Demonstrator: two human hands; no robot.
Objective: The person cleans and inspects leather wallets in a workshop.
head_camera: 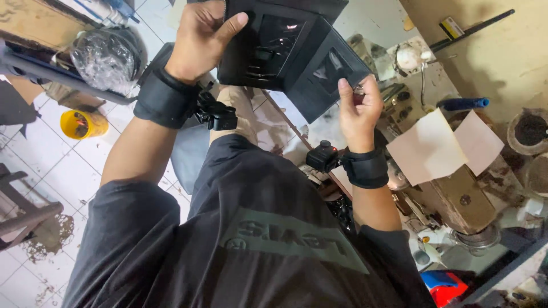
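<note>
I hold up a black folding wallet-like piece with clear plastic windows, opened out in front of me. My left hand grips its left edge, thumb lying across the front. My right hand pinches its lower right corner between thumb and fingers. Both wrists wear black straps with small devices clipped on. My black shirt fills the lower part of the view.
An old sewing machine with pieces of paper on it stands at the right. A blue-handled tool lies behind it. A yellow tub sits on the white tiled floor at left, near a plastic-wrapped bundle.
</note>
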